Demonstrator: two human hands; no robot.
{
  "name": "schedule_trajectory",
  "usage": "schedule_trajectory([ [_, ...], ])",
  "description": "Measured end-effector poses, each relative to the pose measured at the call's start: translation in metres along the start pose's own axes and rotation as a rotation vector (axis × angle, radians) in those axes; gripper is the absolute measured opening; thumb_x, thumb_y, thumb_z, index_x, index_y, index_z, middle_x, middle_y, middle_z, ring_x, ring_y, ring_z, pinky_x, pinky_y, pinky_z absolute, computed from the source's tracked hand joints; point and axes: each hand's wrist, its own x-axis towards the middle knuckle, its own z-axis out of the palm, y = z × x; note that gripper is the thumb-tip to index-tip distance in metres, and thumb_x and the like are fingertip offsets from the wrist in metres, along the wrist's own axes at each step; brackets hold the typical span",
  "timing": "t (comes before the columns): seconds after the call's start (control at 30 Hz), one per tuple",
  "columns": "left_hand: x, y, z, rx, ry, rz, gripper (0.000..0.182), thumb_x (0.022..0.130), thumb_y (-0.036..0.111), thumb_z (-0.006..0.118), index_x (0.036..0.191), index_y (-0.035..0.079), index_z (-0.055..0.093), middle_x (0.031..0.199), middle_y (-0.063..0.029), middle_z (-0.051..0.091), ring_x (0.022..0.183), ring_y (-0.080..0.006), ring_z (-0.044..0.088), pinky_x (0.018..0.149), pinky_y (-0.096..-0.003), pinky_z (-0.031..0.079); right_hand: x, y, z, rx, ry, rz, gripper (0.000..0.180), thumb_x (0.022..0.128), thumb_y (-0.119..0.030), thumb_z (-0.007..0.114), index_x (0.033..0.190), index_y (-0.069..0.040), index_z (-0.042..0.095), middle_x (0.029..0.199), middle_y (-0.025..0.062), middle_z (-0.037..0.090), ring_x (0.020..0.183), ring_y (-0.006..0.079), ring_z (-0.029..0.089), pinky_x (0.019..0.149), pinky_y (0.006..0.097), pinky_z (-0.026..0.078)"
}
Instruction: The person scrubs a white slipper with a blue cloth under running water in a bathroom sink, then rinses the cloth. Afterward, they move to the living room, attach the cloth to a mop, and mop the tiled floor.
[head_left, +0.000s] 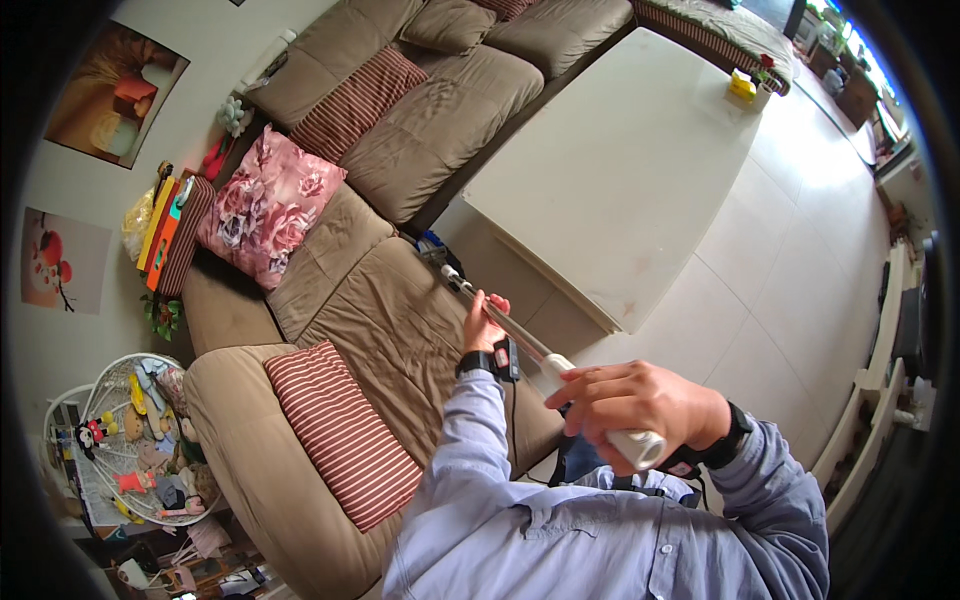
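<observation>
A long pole (523, 335) with a white plastic handle (639, 448) runs from my body towards the gap between the brown sofa and the white table. My right hand (637, 409) is closed around the handle near its end. Farther along, my left hand (484, 321) holds the metal shaft from beneath, its fingers curled. The pole's far end meets a dark and blue head (431, 246) low beside the sofa's edge; the sofa and shadow partly hide it, so its kind cannot be told.
A brown sofa (390, 322) with striped cushions (345, 435) and a floral cushion (270, 202) lies to the left. The low white table (600, 172) bears a yellow packet (742, 86) at its far corner. Tiled floor (757, 285) extends right; a wicker chair (97, 390) holds soft toys.
</observation>
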Motion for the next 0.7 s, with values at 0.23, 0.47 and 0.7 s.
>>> schedule_trajectory([
  [0.23, 0.001, -0.018, 0.033, 0.056, 0.080, -0.013, 0.021, 0.088, 0.016, 0.048, 0.069, 0.005, 0.050, 0.063, -0.0081, 0.053, 0.061, -0.0214, 0.055, 0.071, -0.0419, 0.054, 0.009, -0.009, -0.028, -0.055, 0.031, 0.102, 0.009, 0.067, -0.003, 0.062, 0.073, -0.006, 0.055, 0.078, 0.0088, 0.060, 0.079, 0.0269, 0.064, 0.086, 0.0434, 0.051],
  [0.47, 0.001, -0.041, 0.084, 0.348, 0.015, -0.127, 0.011, 0.087, 0.012, 0.053, 0.079, 0.006, 0.051, 0.068, -0.0051, 0.054, 0.060, -0.0170, 0.054, 0.058, -0.0311, 0.049, 0.002, -0.054, -0.038, -0.179, 0.433, 0.407, 0.008, 0.070, -0.011, 0.054, 0.063, -0.010, 0.051, 0.075, 0.0069, 0.067, 0.085, 0.0271, 0.067, 0.086, 0.0442, 0.051],
  [0.7, 0.094, -0.003, 0.089, 0.652, -0.077, -0.174, 0.026, 0.090, 0.028, 0.049, 0.070, 0.012, 0.047, 0.060, -0.0004, 0.048, 0.055, -0.0142, 0.051, 0.049, -0.0307, 0.043, 0.007, 0.019, -0.012, -0.275, 0.341, 0.417, 0.016, 0.059, 0.000, 0.065, 0.071, -0.007, 0.055, 0.090, 0.0136, 0.066, 0.095, 0.0335, 0.065, 0.083, 0.0387, 0.053],
])
